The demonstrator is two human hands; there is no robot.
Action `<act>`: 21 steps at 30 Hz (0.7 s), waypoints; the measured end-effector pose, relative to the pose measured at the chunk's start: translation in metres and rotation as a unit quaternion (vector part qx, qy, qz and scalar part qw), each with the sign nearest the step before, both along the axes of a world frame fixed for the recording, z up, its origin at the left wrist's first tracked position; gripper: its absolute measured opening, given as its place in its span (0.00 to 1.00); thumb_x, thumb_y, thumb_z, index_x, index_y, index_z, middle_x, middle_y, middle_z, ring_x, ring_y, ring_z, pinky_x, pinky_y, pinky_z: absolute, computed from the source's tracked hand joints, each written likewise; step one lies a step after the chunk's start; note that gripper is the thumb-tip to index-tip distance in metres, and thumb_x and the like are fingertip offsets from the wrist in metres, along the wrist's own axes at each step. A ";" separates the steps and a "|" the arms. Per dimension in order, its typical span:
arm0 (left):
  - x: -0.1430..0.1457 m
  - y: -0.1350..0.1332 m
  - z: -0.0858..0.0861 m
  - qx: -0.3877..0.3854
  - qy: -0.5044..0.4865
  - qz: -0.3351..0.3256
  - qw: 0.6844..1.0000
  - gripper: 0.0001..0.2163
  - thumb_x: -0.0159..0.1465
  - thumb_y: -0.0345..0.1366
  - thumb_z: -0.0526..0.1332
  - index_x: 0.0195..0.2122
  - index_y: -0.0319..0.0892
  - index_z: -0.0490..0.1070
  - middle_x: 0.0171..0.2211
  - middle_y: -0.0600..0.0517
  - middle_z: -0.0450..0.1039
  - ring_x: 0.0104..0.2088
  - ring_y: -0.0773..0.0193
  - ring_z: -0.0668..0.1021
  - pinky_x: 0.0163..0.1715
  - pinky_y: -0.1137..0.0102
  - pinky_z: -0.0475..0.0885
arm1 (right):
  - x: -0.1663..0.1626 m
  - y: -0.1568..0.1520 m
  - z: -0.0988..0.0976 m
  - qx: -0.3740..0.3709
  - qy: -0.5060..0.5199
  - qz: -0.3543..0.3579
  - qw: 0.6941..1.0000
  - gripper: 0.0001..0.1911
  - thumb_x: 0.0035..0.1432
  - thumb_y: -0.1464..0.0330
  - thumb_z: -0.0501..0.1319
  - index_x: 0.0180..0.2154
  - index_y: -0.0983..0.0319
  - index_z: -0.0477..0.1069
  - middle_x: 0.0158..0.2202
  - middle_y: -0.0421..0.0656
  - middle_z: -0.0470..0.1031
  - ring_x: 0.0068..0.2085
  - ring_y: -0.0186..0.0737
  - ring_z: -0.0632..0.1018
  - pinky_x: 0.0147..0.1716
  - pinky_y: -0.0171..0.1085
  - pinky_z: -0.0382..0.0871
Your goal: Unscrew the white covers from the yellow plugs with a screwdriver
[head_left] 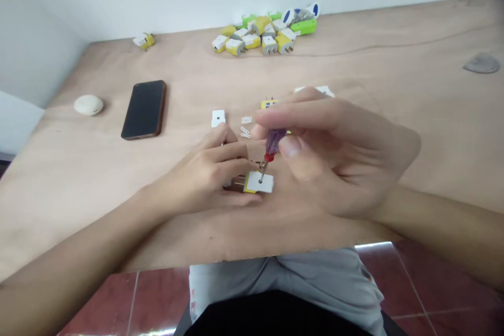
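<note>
My left hand [208, 170] pinches a small white and yellow plug adapter [260, 182] against the wooden table [394, 115]; its metal prongs point left under my fingers. My right hand [334, 152] grips a small screwdriver [271, 148] with a purple and red handle. The screwdriver stands almost upright, its tip in the hole on the adapter's white face. Just beyond my hands lie a white cover piece [218, 117], small white metal clips [245, 127] and a partly hidden yellow part [269, 104].
A black phone [144, 109] lies at the left, with a white oval object [88, 105] further left. A pile of white, yellow and green adapters [268, 34] sits at the back, one more adapter [144, 40] at the back left. A grey disc [482, 63] and thin cable are far right.
</note>
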State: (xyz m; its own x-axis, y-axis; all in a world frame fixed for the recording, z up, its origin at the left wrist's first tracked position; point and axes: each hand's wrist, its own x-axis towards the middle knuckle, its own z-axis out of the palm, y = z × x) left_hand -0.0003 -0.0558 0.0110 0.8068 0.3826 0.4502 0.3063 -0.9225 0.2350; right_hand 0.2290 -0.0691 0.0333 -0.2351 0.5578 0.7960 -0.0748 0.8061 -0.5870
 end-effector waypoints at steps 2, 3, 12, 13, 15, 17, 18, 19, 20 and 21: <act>0.000 0.000 0.000 0.009 -0.008 -0.003 1.000 0.15 0.71 0.47 0.73 0.50 0.43 0.79 0.45 0.47 0.83 0.47 0.52 0.78 0.50 0.55 0.78 | 0.000 0.000 0.000 0.005 -0.017 -0.023 1.000 0.12 0.68 0.76 0.63 0.48 0.61 0.82 0.42 0.43 0.82 0.45 0.38 0.83 0.45 0.40 0.83; 0.000 0.000 0.000 0.014 -0.013 -0.008 1.000 0.15 0.71 0.47 0.73 0.50 0.42 0.78 0.44 0.46 0.83 0.47 0.51 0.77 0.49 0.55 0.78 | 0.001 0.000 0.000 0.004 -0.011 -0.025 1.000 0.11 0.68 0.76 0.64 0.48 0.60 0.82 0.42 0.43 0.81 0.45 0.38 0.82 0.44 0.39 0.83; 0.000 0.001 -0.001 0.014 -0.018 -0.016 1.000 0.14 0.73 0.47 0.71 0.52 0.43 0.78 0.44 0.47 0.83 0.46 0.53 0.77 0.49 0.55 0.78 | 0.000 -0.001 0.000 0.013 0.009 -0.009 1.000 0.11 0.68 0.79 0.64 0.48 0.66 0.82 0.43 0.47 0.83 0.43 0.37 0.83 0.42 0.38 0.82; 0.000 0.001 -0.001 0.010 -0.014 -0.017 1.000 0.15 0.72 0.47 0.71 0.52 0.42 0.78 0.44 0.47 0.83 0.46 0.52 0.77 0.49 0.54 0.78 | 0.001 -0.001 0.001 0.007 0.007 -0.002 1.000 0.12 0.68 0.79 0.63 0.50 0.67 0.81 0.43 0.47 0.83 0.43 0.37 0.83 0.42 0.38 0.83; 0.000 0.001 -0.001 0.006 -0.002 -0.017 1.000 0.16 0.71 0.46 0.73 0.52 0.41 0.78 0.44 0.46 0.83 0.46 0.52 0.76 0.49 0.53 0.78 | 0.003 -0.002 0.002 -0.010 -0.010 0.017 1.000 0.17 0.68 0.79 0.60 0.54 0.65 0.80 0.42 0.46 0.83 0.43 0.38 0.84 0.44 0.40 0.83; 0.000 0.001 -0.001 0.007 -0.007 -0.015 1.000 0.16 0.70 0.45 0.74 0.52 0.41 0.77 0.43 0.46 0.82 0.45 0.52 0.76 0.47 0.53 0.78 | 0.004 -0.003 0.003 -0.007 -0.036 0.003 0.999 0.15 0.69 0.78 0.61 0.52 0.61 0.81 0.43 0.45 0.83 0.45 0.39 0.83 0.46 0.41 0.83; 0.000 0.001 -0.001 0.010 -0.012 -0.015 1.000 0.15 0.71 0.44 0.73 0.51 0.42 0.77 0.43 0.47 0.82 0.45 0.52 0.77 0.47 0.53 0.78 | 0.004 -0.003 0.002 -0.004 -0.042 -0.012 0.999 0.14 0.70 0.77 0.62 0.50 0.60 0.81 0.44 0.44 0.83 0.46 0.38 0.83 0.46 0.40 0.84; 0.000 0.001 -0.001 0.014 -0.017 -0.015 1.000 0.14 0.71 0.44 0.73 0.50 0.42 0.77 0.43 0.47 0.82 0.45 0.52 0.77 0.46 0.53 0.78 | 0.003 -0.004 0.002 -0.001 -0.035 -0.023 0.999 0.13 0.69 0.77 0.63 0.49 0.59 0.82 0.44 0.44 0.82 0.46 0.38 0.83 0.45 0.40 0.84; 0.000 0.001 -0.002 0.017 -0.021 -0.016 1.000 0.14 0.71 0.44 0.73 0.50 0.42 0.77 0.43 0.46 0.82 0.46 0.51 0.77 0.46 0.53 0.79 | 0.002 -0.004 0.001 -0.003 -0.021 -0.027 0.999 0.13 0.68 0.77 0.64 0.49 0.59 0.82 0.43 0.43 0.81 0.45 0.38 0.82 0.44 0.40 0.84; -0.001 0.001 -0.002 0.016 -0.021 -0.016 1.000 0.14 0.71 0.45 0.73 0.51 0.43 0.77 0.43 0.46 0.82 0.47 0.50 0.78 0.47 0.53 0.79 | 0.001 -0.004 0.001 -0.015 -0.007 -0.028 0.999 0.14 0.68 0.78 0.64 0.50 0.58 0.82 0.42 0.43 0.81 0.44 0.38 0.82 0.44 0.40 0.84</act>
State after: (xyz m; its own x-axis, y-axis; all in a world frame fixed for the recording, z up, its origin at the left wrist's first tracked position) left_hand -0.0009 -0.0548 0.0091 0.7981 0.3422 0.4959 0.2679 -0.9388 0.2166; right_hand 0.2302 -0.0728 0.0339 -0.2133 0.5946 0.7752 -0.0221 0.7903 -0.6123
